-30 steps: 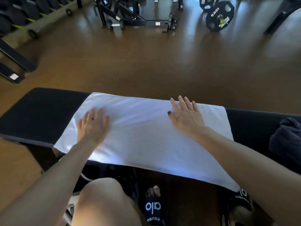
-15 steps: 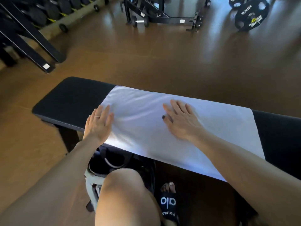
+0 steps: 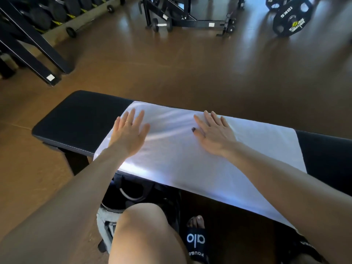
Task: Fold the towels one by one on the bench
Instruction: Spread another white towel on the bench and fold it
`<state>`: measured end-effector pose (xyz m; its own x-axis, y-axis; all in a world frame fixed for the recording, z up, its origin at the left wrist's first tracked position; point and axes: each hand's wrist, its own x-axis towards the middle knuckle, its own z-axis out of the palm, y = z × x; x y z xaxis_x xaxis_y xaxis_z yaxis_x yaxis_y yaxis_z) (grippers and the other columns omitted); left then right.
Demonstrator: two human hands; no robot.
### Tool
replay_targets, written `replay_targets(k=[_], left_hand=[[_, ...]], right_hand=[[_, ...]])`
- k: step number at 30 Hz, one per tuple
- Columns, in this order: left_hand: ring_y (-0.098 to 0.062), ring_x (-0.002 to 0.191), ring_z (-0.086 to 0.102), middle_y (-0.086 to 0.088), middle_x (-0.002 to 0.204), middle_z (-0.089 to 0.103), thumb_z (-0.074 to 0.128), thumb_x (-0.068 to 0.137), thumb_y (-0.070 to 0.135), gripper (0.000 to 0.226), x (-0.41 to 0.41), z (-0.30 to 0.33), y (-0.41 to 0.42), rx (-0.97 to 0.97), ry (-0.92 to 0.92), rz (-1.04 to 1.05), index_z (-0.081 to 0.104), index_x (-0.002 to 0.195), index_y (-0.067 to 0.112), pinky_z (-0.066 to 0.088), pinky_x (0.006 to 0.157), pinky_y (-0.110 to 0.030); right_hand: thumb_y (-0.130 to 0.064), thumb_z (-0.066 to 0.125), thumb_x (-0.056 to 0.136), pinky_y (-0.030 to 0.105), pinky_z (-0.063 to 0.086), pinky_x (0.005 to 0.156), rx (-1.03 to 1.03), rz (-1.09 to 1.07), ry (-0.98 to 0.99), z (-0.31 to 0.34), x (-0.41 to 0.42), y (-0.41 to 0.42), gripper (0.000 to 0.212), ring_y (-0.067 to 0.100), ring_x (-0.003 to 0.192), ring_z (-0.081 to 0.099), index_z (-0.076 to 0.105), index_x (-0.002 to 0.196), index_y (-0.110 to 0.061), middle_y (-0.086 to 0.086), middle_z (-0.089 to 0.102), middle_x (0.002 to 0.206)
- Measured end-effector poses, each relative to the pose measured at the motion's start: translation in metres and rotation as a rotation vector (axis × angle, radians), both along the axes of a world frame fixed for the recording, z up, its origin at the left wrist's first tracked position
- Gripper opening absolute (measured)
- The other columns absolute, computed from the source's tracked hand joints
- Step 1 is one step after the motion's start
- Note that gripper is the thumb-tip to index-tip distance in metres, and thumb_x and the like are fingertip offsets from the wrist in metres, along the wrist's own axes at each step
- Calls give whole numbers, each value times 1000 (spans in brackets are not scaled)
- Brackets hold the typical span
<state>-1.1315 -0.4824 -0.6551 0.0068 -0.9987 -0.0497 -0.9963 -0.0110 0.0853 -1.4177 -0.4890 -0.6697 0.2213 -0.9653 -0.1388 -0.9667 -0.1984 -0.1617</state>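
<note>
Bench (image 3: pixel 80 119) right end cut off by edge; towel (image 3: pixel 190 159) near corner behind right forearm.

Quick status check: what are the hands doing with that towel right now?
Left hand and right hand open, flat on white towel. Towel spread along black bench, near edge overhanging. No fold started. Nothing in the way.

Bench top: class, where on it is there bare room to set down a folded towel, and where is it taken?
Bare padding shows at the left end of the bench and beyond the towel on the right. The middle is taken: left hand and right hand lie flat on the towel.
</note>
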Motion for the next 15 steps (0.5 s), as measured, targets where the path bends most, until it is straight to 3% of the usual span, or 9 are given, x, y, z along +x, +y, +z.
replay_targets(k=[3, 7, 15], left_hand=[[-19, 156, -10, 5, 170, -8, 11, 105, 55, 58, -26, 0, -34, 75, -17, -72, 6, 161, 40, -7, 126, -42], [-21, 156, -10, 8, 170, -10, 10, 103, 58, 55, -26, -9, -70, 220, -10, 20, 3, 158, 51, -6, 125, -46], [-19, 156, -10, 12, 169, -10, 9, 102, 59, 54, -17, -17, -88, 207, -34, 85, 2, 156, 55, -5, 124, -48]], right_hand=[[-56, 10, 103, 44, -2, 125, 27, -31, 9, -1, -12, -15, 60, 22, 155, -2, 5, 159, -36, 1, -1, 169], [-55, 13, 103, 45, 1, 125, -2, -37, -10, -9, -25, -26, 56, 20, 155, 5, 10, 158, -41, -1, 8, 168], [-57, 15, 102, 44, 6, 124, -34, -6, -25, -17, -29, -41, 58, 21, 154, 10, 10, 157, -41, 0, 15, 167]])
